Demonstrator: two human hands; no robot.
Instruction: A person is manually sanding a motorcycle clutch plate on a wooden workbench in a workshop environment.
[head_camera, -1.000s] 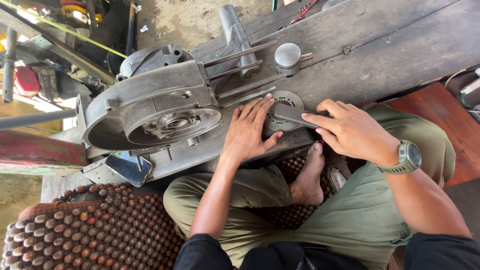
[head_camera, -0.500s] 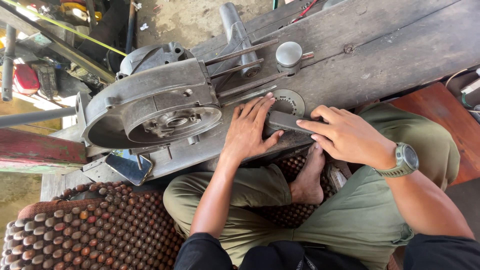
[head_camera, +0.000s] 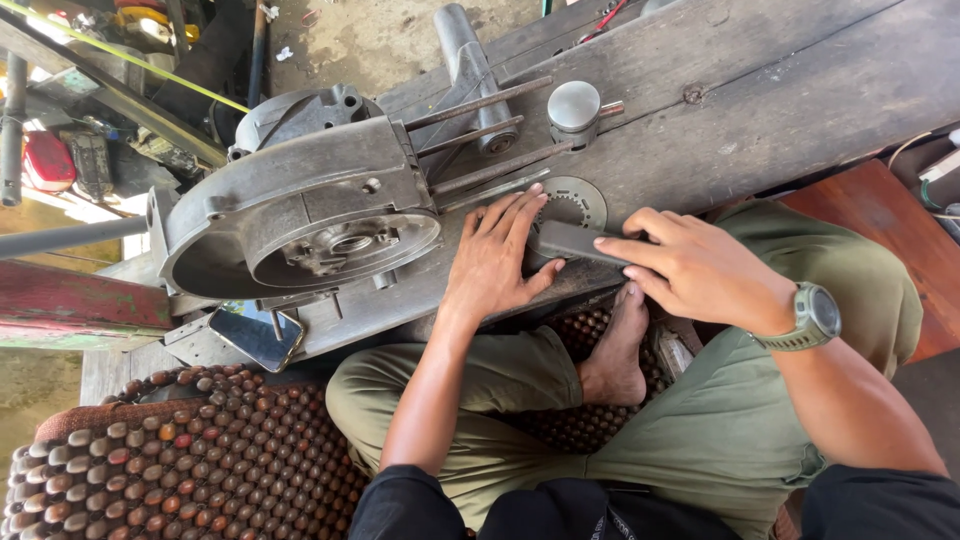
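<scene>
My left hand (head_camera: 497, 262) lies flat on the wooden plank (head_camera: 760, 90), fingers spread, pressing on the edge of a round metal disc (head_camera: 574, 201) with a toothed centre hole. My right hand (head_camera: 700, 270) grips a flat dark bar, a file-like tool (head_camera: 568, 241), laid across the lower edge of the disc. A green-grey watch (head_camera: 815, 315) sits on my right wrist. A large grey engine casing (head_camera: 300, 210) with long studs rests on the plank just left of my left hand.
A piston (head_camera: 575, 108) stands behind the disc. A phone (head_camera: 257, 336) lies under the casing's front edge. A wooden-bead seat mat (head_camera: 170, 460) is at lower left. My bare foot (head_camera: 615, 350) and green-trousered legs are below the plank.
My right hand has slid the bar leftward and back across the disc, shifting a little between frames. My left hand keeps pressing in the same place.
</scene>
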